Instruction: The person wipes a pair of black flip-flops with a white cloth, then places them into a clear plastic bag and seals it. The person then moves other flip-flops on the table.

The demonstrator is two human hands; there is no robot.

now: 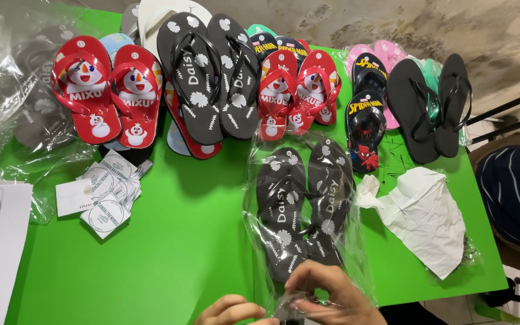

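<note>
A pair of black flip-flops with white flower prints (pixel 302 204) lies inside a clear plastic bag (pixel 260 241) on the green table (pixel 176 259). At the bottom edge my right hand (pixel 332 295) pinches the open end of the bag with curled fingers. Beside it my left hand (pixel 230 312), only partly in view, also grips the bag's mouth. The bag's end is bunched between both hands.
Rows of flip-flops line the far side: red pairs (pixel 106 90), a black flowered pair (pixel 215 72), small red ones (pixel 296 93), dark cartoon ones (pixel 365 120), plain black ones (pixel 428 108). Card labels (pixel 106 192) lie left, empty bags (pixel 7 90) far left, white paper (pixel 422 216) right. A person's striped sleeve (pixel 516 192) is at the right edge.
</note>
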